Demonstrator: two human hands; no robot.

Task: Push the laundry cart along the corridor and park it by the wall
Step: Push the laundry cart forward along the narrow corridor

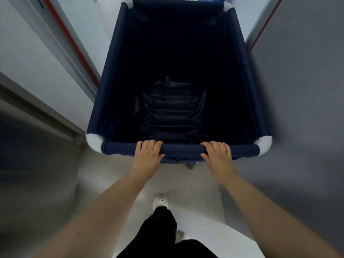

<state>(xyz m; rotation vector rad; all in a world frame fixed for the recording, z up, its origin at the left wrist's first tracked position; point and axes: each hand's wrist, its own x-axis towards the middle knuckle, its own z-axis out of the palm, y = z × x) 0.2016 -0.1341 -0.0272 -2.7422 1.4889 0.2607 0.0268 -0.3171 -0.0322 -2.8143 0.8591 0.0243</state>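
Laundry cart [104, 101], a deep navy fabric bin with white padded corners, is seen from above in a narrow corridor, filling most of the width between the two walls; nothing but creased dark liner can be made out inside it.

On the left, the left wall [22, 58] carries a door frame [46, 116] and a red strip [74, 43], and the cart's near left corner [94, 143] sits just beside that frame. A scrape or a snag could be expected here if the cart is allowed to drift leftward, since little floor shows between fabric and trim.

Along the near rail [181, 148], the left hand [148, 152] is wrapped over the padded bar, fingers curled on top and thumb beneath, closed on it. The right hand [217, 152] is clamped on the same rail in the same way, with a stretch of bar between the two. Because both hands sit toward the middle, steering leverage is judged modest, and uneven pressure could swing the far end into a wall.

Below, a white shoe [161, 201] is stepping close behind the cart, so a wheel could be kicked if the stride is lengthened.

On the right, the right wall [297, 71] lies close to the cart's side, and the far right corner [228, 6] is near a doorway edge, where a clip is possible. Parking is not yet done; what lies ahead is hidden
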